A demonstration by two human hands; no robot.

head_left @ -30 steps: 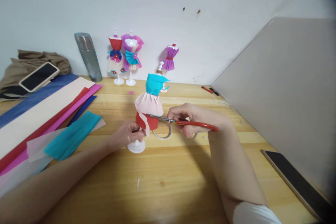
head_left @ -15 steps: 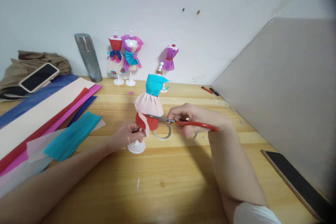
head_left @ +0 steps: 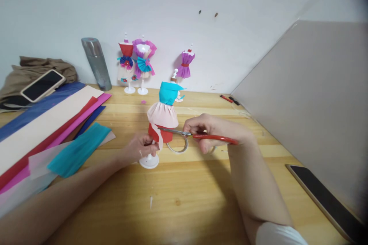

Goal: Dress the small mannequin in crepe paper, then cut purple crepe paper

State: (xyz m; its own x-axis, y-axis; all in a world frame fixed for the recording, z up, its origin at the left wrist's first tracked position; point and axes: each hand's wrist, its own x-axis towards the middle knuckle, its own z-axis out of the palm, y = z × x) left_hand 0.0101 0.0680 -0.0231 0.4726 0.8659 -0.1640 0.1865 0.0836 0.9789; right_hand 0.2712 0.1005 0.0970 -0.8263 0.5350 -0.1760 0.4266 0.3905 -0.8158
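Observation:
A small dress form wears a turquoise crepe-paper top (head_left: 168,93), a gathered pale pink skirt (head_left: 162,115) and a red layer (head_left: 166,135) below it. My left hand (head_left: 140,147) is closed around its lower part, just above the white base (head_left: 149,161). A narrow pale pink strip (head_left: 160,138) hangs from the skirt's hem beside my left fingertips. My right hand (head_left: 207,130) grips scissors (head_left: 214,137) with red handles. Their blades point left along the hem, in front of the red layer; whether the blades are parted is unclear.
A tape roll (head_left: 177,151) lies behind the scissors. Crepe-paper sheets (head_left: 80,149) cover the left side. Several dressed forms (head_left: 126,50) and a steel flask (head_left: 97,65) stand by the wall. One phone (head_left: 43,85) rests at left, another phone (head_left: 322,199) at right.
The scissor blades have dipped slightly and shifted a little left along the pink hem. My left hand keeps its hold on the dress form. The whole view has shifted slightly.

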